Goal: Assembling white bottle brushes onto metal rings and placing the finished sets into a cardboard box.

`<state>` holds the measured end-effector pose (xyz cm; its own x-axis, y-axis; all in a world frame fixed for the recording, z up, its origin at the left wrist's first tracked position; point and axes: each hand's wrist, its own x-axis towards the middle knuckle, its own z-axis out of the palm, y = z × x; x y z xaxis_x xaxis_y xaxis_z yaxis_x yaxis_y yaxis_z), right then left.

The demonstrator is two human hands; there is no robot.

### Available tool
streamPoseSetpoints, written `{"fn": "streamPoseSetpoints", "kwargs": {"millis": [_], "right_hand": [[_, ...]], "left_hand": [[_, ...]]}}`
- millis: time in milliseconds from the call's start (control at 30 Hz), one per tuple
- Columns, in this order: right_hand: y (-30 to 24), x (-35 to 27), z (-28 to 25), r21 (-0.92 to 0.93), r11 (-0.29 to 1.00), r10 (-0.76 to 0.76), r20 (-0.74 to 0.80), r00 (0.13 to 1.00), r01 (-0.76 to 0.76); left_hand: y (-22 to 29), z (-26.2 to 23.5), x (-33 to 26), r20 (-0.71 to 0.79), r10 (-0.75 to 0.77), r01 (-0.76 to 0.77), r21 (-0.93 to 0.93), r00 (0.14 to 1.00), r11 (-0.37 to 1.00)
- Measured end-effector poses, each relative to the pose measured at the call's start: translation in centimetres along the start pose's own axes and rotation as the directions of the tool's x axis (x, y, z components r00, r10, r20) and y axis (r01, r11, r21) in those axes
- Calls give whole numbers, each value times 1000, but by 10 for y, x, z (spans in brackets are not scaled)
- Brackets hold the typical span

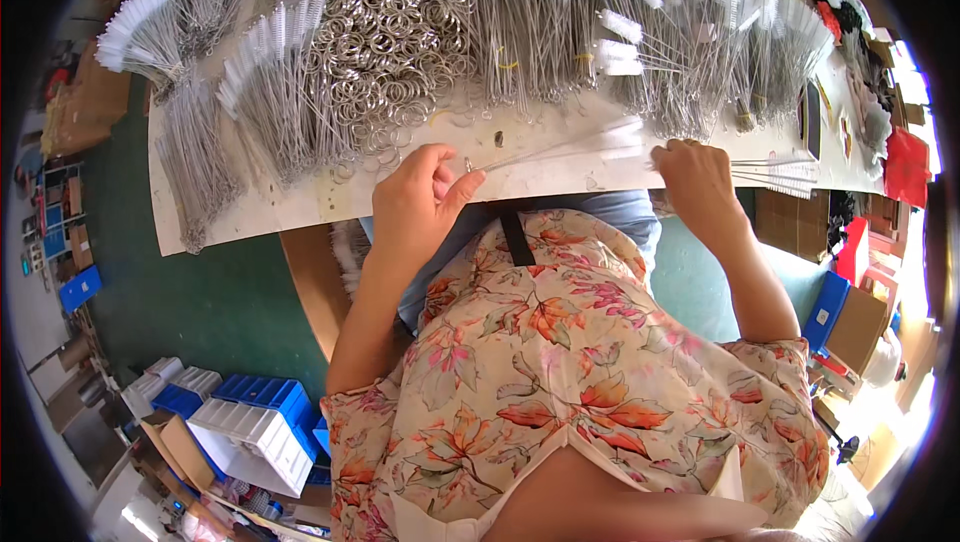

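Several wire brushes (617, 140) seem mid-gathering, their ends pinched in the left hand (418, 197) over the table (300, 206); the right hand's (695, 174) grip I cannot tell, and adding more likely calls for a steady left pinch.

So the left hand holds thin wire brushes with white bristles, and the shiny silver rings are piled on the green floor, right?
Not quite: the head view shows the shiny silver metal rings piled on the white table. The left hand does hold thin wire brushes with white bristles.

Rings (390, 47) between brushes (535, 32) on table (300, 206)
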<state>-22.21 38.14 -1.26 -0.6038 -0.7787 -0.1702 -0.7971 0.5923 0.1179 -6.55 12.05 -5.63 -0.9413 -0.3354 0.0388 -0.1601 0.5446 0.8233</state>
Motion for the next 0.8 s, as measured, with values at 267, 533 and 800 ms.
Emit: {"fn": "streamPoseSetpoints", "kwargs": {"millis": [267,533,800], "right_hand": [[-75,32,-8,742,564,-67,-396,916,362],[-107,66,-26,803,369,-154,-444,883,468],[-97,63,-45,988,-129,-300,37,953,-79]], "left_hand": [[0,2,-1,-127,47,-48,-7,991,999],[26,-58,11,-119,269,-291,-249,956,924],[43,-73,16,-35,411,-407,-235,911,882]]}}
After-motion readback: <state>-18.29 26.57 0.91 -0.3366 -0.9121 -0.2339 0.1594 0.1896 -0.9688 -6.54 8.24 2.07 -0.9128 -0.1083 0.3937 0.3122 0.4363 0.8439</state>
